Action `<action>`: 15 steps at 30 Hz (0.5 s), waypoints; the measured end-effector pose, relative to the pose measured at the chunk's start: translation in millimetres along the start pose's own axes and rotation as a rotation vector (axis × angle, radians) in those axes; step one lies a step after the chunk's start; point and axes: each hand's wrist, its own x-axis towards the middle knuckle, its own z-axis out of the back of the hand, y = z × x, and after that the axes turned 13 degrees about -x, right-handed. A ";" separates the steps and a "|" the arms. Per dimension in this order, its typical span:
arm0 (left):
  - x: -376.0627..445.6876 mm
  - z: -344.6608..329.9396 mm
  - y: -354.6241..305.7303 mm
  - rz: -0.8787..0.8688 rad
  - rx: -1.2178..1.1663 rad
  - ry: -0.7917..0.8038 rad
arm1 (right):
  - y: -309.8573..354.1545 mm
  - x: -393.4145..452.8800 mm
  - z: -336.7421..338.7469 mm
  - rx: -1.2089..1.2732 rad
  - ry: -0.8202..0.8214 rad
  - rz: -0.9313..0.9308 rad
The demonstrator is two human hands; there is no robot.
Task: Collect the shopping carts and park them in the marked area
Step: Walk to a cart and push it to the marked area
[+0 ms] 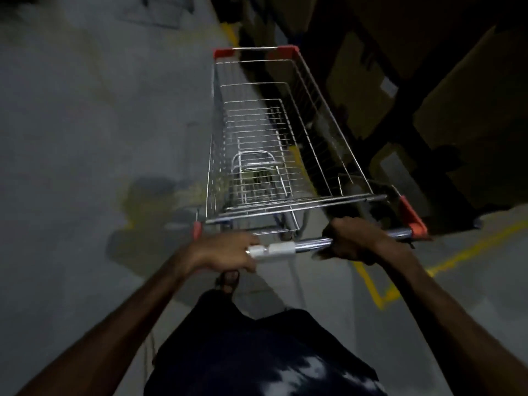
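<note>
A wire shopping cart with red corner caps stands in front of me, its basket holding nothing. Further nested frames seem to show inside it, but I cannot tell if more carts are stacked. My left hand grips the left part of the chrome handle bar, beside a white sleeve on the bar. My right hand grips the bar's right part, near the red end cap. Yellow painted lines mark the grey floor to the right of the cart's rear.
Dark shelving with cardboard boxes runs close along the cart's right side. Grey concrete floor spreads out on the left. A yellow floor stripe runs ahead by the shelving. My foot shows below the handle. The picture is dim and blurred.
</note>
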 end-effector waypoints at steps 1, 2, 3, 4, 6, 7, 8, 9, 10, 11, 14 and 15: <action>-6.0 -3.8 5.2 0.044 0.054 -0.075 | -4.6 -1.5 -5.4 0.019 -0.029 0.021; -12.9 -7.1 10.7 0.069 0.106 -0.159 | -9.5 -4.5 -9.8 0.024 -0.062 0.037; -21.8 -10.0 12.6 0.104 0.160 -0.232 | -15.0 -8.4 -14.9 0.016 -0.093 0.043; -29.6 -12.9 13.8 0.150 0.223 -0.296 | -19.3 -14.9 -20.0 0.011 -0.119 0.048; -47.0 -20.8 8.3 0.267 0.316 -0.392 | -19.9 -28.1 -29.4 -0.006 -0.173 0.075; -55.3 -27.0 2.7 0.311 0.335 -0.423 | -17.0 -33.7 -34.9 -0.021 -0.207 0.106; -61.5 -35.4 0.9 0.347 0.337 -0.441 | -13.0 -38.4 -40.3 -0.038 -0.235 0.142; -69.1 -46.0 -1.1 0.382 0.330 -0.448 | -7.8 -43.1 -45.7 -0.058 -0.256 0.171; -78.0 -57.9 -3.3 0.399 0.325 -0.465 | -2.3 -48.4 -51.1 -0.074 -0.279 0.191; -86.4 -71.0 -2.2 0.416 0.320 -0.488 | 2.8 -53.7 -56.7 -0.093 -0.299 0.204; -113.5 -113.2 5.0 0.472 0.242 -0.544 | 15.7 -66.0 -74.7 -0.162 -0.349 0.264; -122.5 -127.9 6.5 0.487 0.226 -0.558 | 20.4 -70.4 -79.9 -0.177 -0.357 0.290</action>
